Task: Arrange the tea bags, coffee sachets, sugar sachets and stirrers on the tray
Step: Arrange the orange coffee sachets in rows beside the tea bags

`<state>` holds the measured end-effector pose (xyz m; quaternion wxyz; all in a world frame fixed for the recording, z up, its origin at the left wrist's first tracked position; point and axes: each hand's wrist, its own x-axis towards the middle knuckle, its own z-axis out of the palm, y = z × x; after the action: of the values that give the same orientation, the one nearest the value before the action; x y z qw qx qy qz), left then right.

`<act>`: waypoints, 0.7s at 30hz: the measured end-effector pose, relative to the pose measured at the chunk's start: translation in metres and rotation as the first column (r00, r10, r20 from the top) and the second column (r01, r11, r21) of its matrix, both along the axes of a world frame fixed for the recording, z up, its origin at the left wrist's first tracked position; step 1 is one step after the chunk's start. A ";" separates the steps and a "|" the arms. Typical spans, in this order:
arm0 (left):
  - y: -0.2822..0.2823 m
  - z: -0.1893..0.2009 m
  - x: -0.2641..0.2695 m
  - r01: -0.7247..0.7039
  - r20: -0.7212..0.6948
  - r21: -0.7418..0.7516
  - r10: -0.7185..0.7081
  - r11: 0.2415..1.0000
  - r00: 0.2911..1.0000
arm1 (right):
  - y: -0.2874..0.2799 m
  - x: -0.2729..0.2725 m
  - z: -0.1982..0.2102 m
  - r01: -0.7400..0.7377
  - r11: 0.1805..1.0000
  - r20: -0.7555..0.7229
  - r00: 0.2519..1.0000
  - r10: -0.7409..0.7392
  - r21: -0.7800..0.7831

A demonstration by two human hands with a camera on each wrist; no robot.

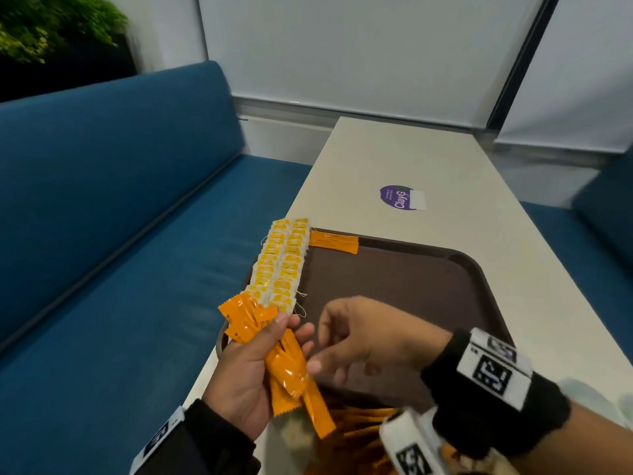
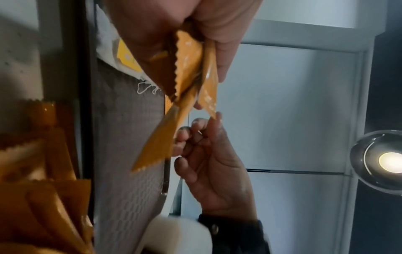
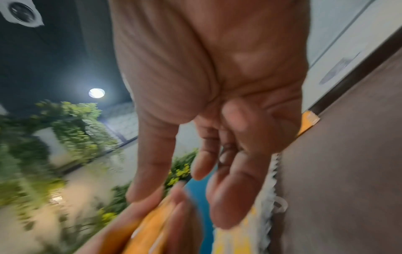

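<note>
A brown tray lies on the white table. Two rows of yellow-and-white tea bags run down its left side. One orange coffee sachet lies across the far-left corner. My left hand grips a bunch of orange sachets above the tray's near-left corner. My right hand hovers just right of the bunch, fingers loosely curled and holding nothing. In the left wrist view the right hand's fingertips sit at the tips of the fanned sachets. The right wrist view shows a bare palm.
More orange sachets lie heaped at the table's near edge, below the tray. A purple sticker is on the table beyond the tray. A blue bench runs along the left, and another blue seat is at the right.
</note>
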<state>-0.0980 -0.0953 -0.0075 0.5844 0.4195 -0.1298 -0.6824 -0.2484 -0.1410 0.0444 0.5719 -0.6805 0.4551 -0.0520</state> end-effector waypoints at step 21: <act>0.040 0.029 -0.005 0.306 0.161 -0.058 -0.294 0.950 0.942 | 0.066 -0.022 -0.011 0.092 0.016 0.086 0.968 -0.234 -0.996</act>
<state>-0.1028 -0.0558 0.0210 0.4789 0.4208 -0.2635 -0.7240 -0.2708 -0.0747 0.0332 -0.0934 -0.8301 0.3949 -0.3826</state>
